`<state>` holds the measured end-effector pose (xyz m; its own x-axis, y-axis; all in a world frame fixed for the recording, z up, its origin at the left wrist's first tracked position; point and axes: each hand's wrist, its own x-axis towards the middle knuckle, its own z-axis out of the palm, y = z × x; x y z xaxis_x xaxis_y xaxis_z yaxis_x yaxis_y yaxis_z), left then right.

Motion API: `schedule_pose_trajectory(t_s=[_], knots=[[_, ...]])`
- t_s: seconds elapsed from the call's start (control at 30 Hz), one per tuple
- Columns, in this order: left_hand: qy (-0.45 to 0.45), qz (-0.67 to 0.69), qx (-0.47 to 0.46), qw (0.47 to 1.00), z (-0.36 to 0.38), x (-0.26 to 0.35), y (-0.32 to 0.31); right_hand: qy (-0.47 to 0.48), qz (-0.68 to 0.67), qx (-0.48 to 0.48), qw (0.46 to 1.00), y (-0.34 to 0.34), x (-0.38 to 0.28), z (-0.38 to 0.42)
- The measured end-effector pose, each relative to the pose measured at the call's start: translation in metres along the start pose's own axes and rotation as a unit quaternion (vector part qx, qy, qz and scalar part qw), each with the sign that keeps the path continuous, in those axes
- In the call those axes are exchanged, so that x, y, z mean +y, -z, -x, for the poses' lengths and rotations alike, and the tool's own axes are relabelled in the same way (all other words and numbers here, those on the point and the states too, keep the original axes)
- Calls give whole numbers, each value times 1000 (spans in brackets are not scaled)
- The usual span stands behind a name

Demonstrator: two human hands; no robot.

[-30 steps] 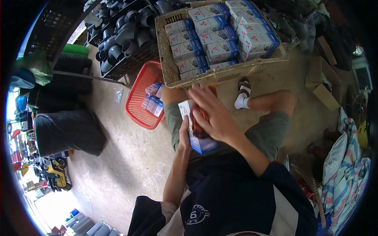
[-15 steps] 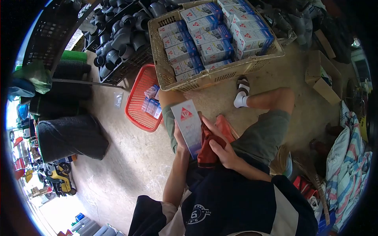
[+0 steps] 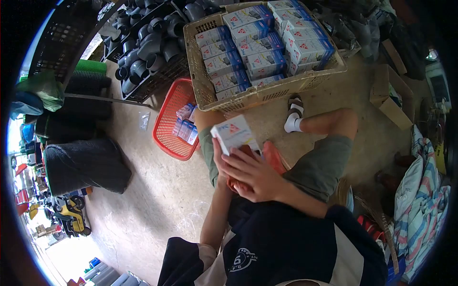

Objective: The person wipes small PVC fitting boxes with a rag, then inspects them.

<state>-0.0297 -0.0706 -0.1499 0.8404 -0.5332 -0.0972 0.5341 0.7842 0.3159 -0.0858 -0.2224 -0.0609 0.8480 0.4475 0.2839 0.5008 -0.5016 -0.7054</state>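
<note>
Down near the lap, both hands meet on one small box (image 3: pixel 233 133), white and blue with a red triangle mark. It is held tilted, just above the knees, between the body and the big crate. The left hand (image 3: pixel 220 162) grips the box from the left side and below, fingers curled round it. The right hand (image 3: pixel 253 172) lies over a red cloth (image 3: pixel 272 155), fingers spread flat, pressing the cloth against the near side of the box; its fingertips touch the box's lower edge.

Far of the hands stands a tan crate (image 3: pixel 253 97), packed with rows of boxes of the same kind. To its left, just beside it, a red basket (image 3: pixel 167 126) sits on the concrete floor with a few more such boxes inside. Farther left and far, a black rack (image 3: pixel 148 43) holds grey pipe elbows. A white sandal (image 3: pixel 293 114) shows on the foot right of the box.
</note>
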Motion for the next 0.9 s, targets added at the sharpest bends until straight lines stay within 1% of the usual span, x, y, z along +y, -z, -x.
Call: schedule_pose_trajectory(t_s=[0.03, 0.07, 0.1, 0.17, 0.2, 0.23, 0.27, 0.37, 0.4, 0.5, 0.53, 0.57, 0.63, 0.67, 0.7, 0.73, 0.77, 0.8, 0.83, 0.9], knots=[[4, 78, -208, 975, -7, 4, 0, -7, 22, 0, 1000, -2, -5, 2], [-59, -21, -164, 984, -3, -6, 5, -30, 48, 14, 998, 0, -4, -3], [-120, -120, -114, 979, 7, -24, 12, -37, 60, 25, 997, 8, -1, -11], [-61, -108, -1, 992, 11, -28, 5, -58, 78, 54, 994, 23, 11, -34], [-33, -96, 56, 993, 12, -30, 1, -69, 78, 91, 990, 29, 22, -45], [29, -162, 203, 965, 15, -26, -10, -82, 77, 127, 986, 36, 33, -53], [71, -143, 181, 970, 21, -21, -25, -93, 78, 160, 980, 40, 38, -57], [31, -111, 95, 989, 14, -16, -21, -122, 40, 163, 978, 25, 39, -41], [39, -145, 148, 978, 10, -16, -26, -127, 53, 166, 976, 18, 35, -32], [-20, -38, 110, 993, -1, -15, -32, -124, 22, 112, 986, 14, 11, -10], [4, 24, 81, 996, 1, -7, -29, -116, 4, 70, 991, 9, 10, -1], [-41, -95, 188, 977, -2, -3, -28, -109, 3, 63, 992, 5, 8, 4], [-44, -86, 189, 977, -4, -1, -27, -97, 0, 43, 994, 4, 3, 10], [-11, -10, 111, 994, -4, -3, -29, -93, 25, 37, 995, 9, 10, 8], [22, 67, 34, 997, -3, -5, -32, -106, 36, 67, 992, 10, 16, 1], [19, -85, 125, 988, 0, -7, -33, -115, 47, 97, 987, 10, 23, -11], [44, -230, 215, 948, 4, -8, -34, -124, 59, 128, 982, 10, 30, -24], [48, -257, 246, 933, 7, -14, -22, -122, 59, 151, 979, 15, 33, -36], [50, -284, 275, 917, 8, -19, -14, -112, 65, 143, 981, 14, 28, -41], [-61, -245, 228, 940, 14, -20, -3, -91, 76, 128, 985, 11, 20, -47]])
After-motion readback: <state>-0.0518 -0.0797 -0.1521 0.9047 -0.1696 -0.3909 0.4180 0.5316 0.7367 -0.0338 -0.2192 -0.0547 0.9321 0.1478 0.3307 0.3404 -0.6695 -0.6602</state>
